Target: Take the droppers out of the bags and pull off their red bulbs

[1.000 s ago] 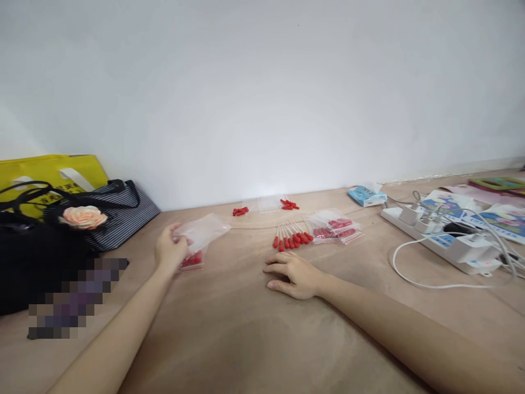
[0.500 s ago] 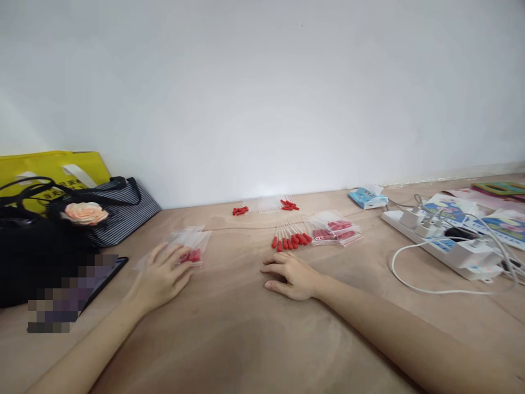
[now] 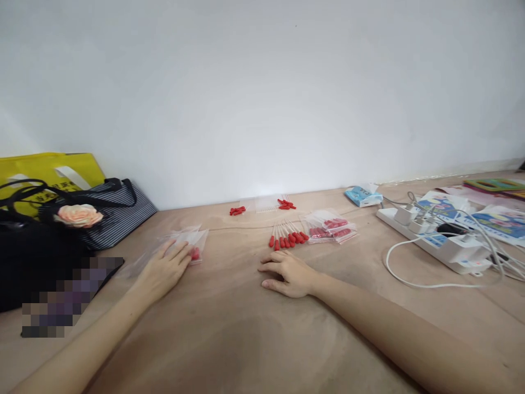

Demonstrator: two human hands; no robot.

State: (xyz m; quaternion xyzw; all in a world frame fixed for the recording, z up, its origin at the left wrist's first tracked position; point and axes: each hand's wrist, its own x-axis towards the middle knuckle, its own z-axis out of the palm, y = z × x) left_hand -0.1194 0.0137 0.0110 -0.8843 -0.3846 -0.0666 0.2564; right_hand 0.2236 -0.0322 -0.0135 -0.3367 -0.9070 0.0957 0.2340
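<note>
My left hand [image 3: 166, 267] lies flat over a clear zip bag [image 3: 198, 241], its fingers stretched out. Red-tipped pieces [image 3: 195, 253] show inside the bag beside my fingertips; the rest is hidden under the hand. My right hand [image 3: 289, 273] rests on the table, fingers curved and apart, holding nothing. Just beyond it, several thin white sticks with red bulb ends [image 3: 289, 239] lie fanned out. To their right are overlapping zip bags [image 3: 328, 227] with red pieces inside.
Near the wall lie two small groups of red pieces [image 3: 237, 210] and a clear bag [image 3: 266, 203]. A blue tissue pack [image 3: 363, 196] and a white power strip [image 3: 435, 241] with cables stand right. Bags [image 3: 118, 213] and a blurred tablet-like thing [image 3: 74, 298] are left.
My left hand has flattened and straightened its fingers over the bag, covering more of the red pieces. My right hand stays in place. The view has shifted slightly.
</note>
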